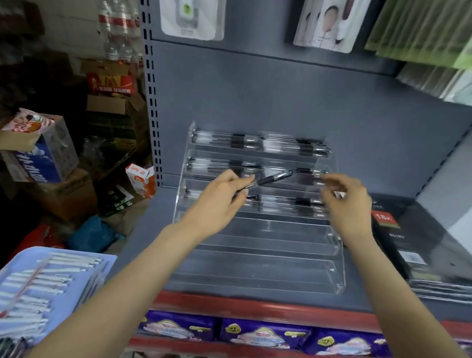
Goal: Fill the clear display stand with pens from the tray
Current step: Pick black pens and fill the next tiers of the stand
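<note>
A clear stepped display stand sits on the grey shelf. Its top three tiers hold rows of black pens; the lower tiers hold none. My left hand pinches a black pen that points up and right over the second tier. My right hand hovers at the right end of the second and third tiers with fingers loosely curled; it is blurred and holds nothing I can make out. A light blue tray at the lower left holds several white pens and darker pens along the bottom edge.
Dark boxed goods lie on the shelf right of the stand. The shelf's red front edge runs below it, with purple packets underneath. Cardboard boxes and water bottles crowd the floor at left. Packaged items hang above.
</note>
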Action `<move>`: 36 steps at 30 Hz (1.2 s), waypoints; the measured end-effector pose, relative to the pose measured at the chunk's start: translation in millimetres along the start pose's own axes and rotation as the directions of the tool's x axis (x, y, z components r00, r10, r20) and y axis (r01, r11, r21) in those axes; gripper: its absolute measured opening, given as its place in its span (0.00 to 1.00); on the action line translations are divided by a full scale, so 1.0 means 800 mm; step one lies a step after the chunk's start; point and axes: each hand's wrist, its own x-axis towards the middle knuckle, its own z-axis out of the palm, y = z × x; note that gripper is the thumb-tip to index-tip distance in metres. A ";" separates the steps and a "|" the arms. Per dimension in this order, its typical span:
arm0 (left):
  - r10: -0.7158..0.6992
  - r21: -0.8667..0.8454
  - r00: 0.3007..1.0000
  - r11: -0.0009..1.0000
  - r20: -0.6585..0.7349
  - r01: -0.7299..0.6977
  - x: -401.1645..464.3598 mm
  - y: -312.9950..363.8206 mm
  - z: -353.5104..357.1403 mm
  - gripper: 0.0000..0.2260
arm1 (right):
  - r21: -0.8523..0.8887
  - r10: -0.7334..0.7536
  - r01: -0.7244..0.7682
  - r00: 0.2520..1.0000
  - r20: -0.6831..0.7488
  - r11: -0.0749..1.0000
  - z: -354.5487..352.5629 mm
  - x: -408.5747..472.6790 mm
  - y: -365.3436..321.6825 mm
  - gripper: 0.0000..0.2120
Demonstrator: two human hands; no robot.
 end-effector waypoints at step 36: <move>-0.262 0.361 0.963 0.905 0.056 0.225 0.091 0.074 0.093 0.07 | 0.225 0.095 -0.260 0.826 0.556 0.939 -0.047 0.048 0.087 0.18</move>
